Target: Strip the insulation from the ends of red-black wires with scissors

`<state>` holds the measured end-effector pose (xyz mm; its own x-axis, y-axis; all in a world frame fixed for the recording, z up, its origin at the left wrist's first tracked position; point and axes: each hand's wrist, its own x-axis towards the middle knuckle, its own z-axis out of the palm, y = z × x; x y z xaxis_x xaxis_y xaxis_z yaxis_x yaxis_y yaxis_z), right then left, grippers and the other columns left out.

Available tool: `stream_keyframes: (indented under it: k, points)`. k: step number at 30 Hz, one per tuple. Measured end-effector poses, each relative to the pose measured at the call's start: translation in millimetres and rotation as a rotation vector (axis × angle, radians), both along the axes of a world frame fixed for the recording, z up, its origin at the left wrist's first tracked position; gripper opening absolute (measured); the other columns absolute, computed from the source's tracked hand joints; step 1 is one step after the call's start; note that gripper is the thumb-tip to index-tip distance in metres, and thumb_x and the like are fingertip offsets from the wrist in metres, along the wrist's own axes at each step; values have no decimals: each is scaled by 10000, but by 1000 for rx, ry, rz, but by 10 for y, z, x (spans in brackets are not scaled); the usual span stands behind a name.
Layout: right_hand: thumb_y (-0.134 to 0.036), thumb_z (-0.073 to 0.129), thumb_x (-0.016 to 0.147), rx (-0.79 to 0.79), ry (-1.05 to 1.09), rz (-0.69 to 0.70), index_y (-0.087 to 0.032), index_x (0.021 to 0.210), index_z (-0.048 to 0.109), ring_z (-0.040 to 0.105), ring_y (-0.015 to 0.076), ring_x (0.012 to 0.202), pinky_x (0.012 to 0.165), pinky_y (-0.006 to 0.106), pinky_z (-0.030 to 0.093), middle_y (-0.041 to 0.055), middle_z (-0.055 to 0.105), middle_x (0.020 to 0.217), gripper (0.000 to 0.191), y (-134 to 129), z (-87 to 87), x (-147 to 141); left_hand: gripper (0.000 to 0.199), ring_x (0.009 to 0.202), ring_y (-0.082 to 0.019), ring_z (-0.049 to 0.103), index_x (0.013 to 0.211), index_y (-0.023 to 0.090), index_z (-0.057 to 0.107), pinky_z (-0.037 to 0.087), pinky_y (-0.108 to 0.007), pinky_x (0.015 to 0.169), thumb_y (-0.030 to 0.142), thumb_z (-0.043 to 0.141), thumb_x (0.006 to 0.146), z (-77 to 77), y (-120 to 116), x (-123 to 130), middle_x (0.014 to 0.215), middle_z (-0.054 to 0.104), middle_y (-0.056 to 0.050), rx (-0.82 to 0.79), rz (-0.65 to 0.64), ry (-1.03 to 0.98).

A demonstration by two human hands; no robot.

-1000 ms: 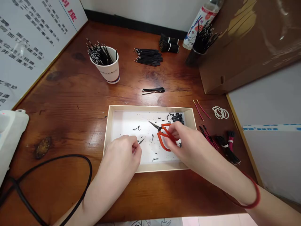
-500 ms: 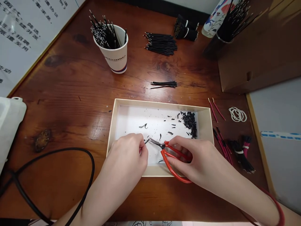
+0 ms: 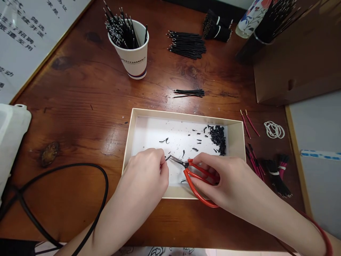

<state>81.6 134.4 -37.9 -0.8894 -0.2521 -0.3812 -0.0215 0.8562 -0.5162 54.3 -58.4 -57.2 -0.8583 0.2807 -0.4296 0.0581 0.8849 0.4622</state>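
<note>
My left hand (image 3: 144, 170) pinches a short black wire (image 3: 167, 158) above the white paper lining of a shallow cream cardboard tray (image 3: 183, 113). My right hand (image 3: 218, 181) grips red-handled scissors (image 3: 194, 181), their steel tips (image 3: 176, 160) right beside the wire's end. Whether the blades touch the wire is hidden by the small scale. Black wire offcuts (image 3: 218, 139) lie heaped at the tray's right end, and smaller bits are scattered over the paper.
A paper cup of wires (image 3: 130, 49) and loose black wire bundles (image 3: 186, 44) lie beyond the tray. Red wires (image 3: 249, 122), rubber bands (image 3: 274, 130) and a black cable (image 3: 53, 188) lie on the wooden table (image 3: 80, 117). A cardboard box (image 3: 295, 60) stands at the back right.
Since the oldest frame, my right hand has brought the scissors down and left, their tips now next to my left fingers. The view has also shifted, and the tray sits slightly further right.
</note>
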Motion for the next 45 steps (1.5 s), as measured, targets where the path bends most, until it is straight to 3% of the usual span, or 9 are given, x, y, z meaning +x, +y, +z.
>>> stream_keyframes:
  k: [5, 11, 21, 27, 33, 36, 38, 41, 45]
  points:
    - [-231, 642, 796, 53, 37, 52, -211, 685, 514, 388, 92, 440, 432, 221, 257, -57, 485, 507, 171, -15, 26, -3, 245, 481, -132, 457, 584, 206, 438, 272, -265, 474, 123, 490, 809, -12, -1, 26, 549, 560, 29, 7, 9, 25]
    - [-127, 641, 748, 46, 99, 75, -213, 610, 249, 214, 69, 428, 405, 209, 178, -94, 278, 450, 425, -17, 13, -1, 248, 466, -130, 458, 583, 206, 437, 262, -263, 464, 100, 493, 800, -32, -7, 31, 526, 543, 35, 16, 2, 59]
    - [-209, 602, 855, -105, 0, 23, -213, 636, 331, 212, 79, 478, 400, 201, 205, -84, 321, 501, 348, 134, 39, -2, 234, 495, -139, 503, 590, 199, 533, 327, -267, 494, 147, 551, 817, -39, -15, 26, 555, 590, 20, 78, 18, 50]
    - [-324, 605, 894, -166, -53, -10, -209, 734, 541, 335, 86, 507, 442, 207, 281, -59, 460, 546, 207, 300, 102, 30, 159, 534, -129, 555, 904, 250, 752, 417, -245, 516, 256, 612, 828, 9, -65, -4, 645, 678, 21, 390, 108, -8]
    - [-374, 645, 855, -410, -76, -29, -186, 810, 623, 482, 95, 502, 453, 216, 364, -13, 596, 585, 195, 506, 304, -17, 128, 490, -110, 524, 778, 217, 763, 402, -217, 453, 291, 660, 764, 117, -144, -58, 556, 618, 17, 656, 150, -135]
    - [-411, 655, 842, -359, 70, -122, -183, 819, 624, 533, 106, 500, 462, 221, 398, -10, 607, 581, 231, 478, 357, -5, 139, 470, -98, 525, 764, 184, 750, 419, -204, 448, 305, 717, 704, 204, -128, -82, 527, 598, 22, 774, 194, -172]
    - [-369, 668, 843, -199, 226, -210, -178, 851, 639, 561, 117, 520, 492, 228, 420, -12, 617, 588, 193, 357, 302, 27, 153, 486, -105, 571, 760, 161, 734, 447, -196, 462, 287, 743, 674, 268, -80, -92, 521, 614, 17, 848, 241, -162]
    - [-227, 667, 849, -40, 290, -226, -144, 910, 688, 659, 174, 692, 625, 274, 491, 69, 721, 780, 105, 121, 111, 76, 165, 543, -147, 654, 742, 137, 714, 434, -182, 406, 264, 764, 650, 312, 14, -106, 588, 683, -28, 930, 303, -128]
    - [-156, 625, 857, -180, 350, -249, -136, 868, 724, 672, 197, 825, 752, 334, 535, 113, 725, 930, 101, -77, -111, 96, 167, 624, -192, 712, 695, 124, 706, 475, -189, 382, 258, 783, 633, 232, 85, -113, 708, 729, -69, 1009, 339, -107]
